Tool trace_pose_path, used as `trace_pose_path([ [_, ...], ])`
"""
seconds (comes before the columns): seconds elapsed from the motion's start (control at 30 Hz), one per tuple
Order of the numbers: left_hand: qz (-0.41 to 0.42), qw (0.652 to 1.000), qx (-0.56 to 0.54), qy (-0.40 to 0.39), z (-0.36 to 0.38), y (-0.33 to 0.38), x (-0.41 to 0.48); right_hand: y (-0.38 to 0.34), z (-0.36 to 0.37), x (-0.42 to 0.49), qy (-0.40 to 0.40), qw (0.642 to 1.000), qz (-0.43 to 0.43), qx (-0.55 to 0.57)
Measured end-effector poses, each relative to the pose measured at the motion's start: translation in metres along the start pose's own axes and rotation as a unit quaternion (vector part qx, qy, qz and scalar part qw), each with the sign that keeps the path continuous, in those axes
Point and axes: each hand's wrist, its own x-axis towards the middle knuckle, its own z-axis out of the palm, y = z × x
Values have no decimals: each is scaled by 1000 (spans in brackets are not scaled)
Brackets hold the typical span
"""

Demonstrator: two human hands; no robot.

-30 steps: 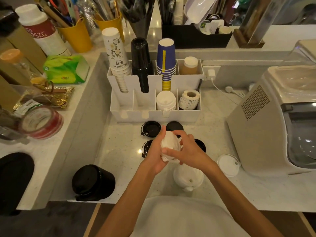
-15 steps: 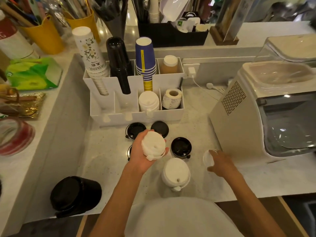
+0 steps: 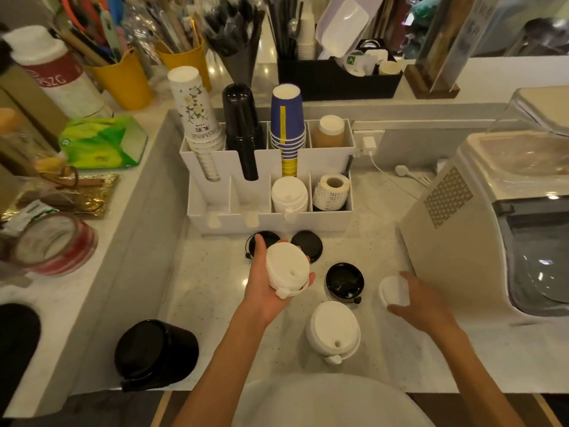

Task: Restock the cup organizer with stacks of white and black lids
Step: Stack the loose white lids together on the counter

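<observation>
Our right hand (image 3: 421,306) spreads over a loose white lid (image 3: 392,291) beside the machine (image 3: 462,241); whether it grips yet, we cannot tell. Our left hand (image 3: 264,291) cradles a stack of white lids (image 3: 286,269), fingers curled round it. Beyond lie single black lids (image 3: 345,280), then the cup organizer (image 3: 320,218), with two front slots unfilled. We judge the tilted stack could slide apart in one hand, scattering lids.

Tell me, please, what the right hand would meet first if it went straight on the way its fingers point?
The right hand would first meet the loose white lid at its fingertips; blur hides whether they touch it. Beyond it lies a black lid.
</observation>
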Motion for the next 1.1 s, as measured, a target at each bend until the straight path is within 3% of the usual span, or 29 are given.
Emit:
trace_pose_path([
  [0.13,54,996,67,28,16,4,-4,-59,-41,-23,15,987,-72,141],
  [0.23,60,990,123,32,25,-1,-4,-114,-56,-42,-36,960,-143,240],
  [0.33,73,980,184,13,33,-8,-5,-148,-56,-50,-59,950,-188,241],
  [0.5,95,977,188,-10,41,-13,-12,-165,-44,-55,-62,948,-218,224],
  [0.67,114,976,182,17,36,-14,-18,-169,-38,-57,-71,952,-208,212],
  [0.87,142,967,211,14,42,-25,-20,-169,-44,-58,-85,970,-138,183],
  [1.1,238,919,315,2,46,-40,-12,-162,-47,-65,-123,962,-48,238],
])
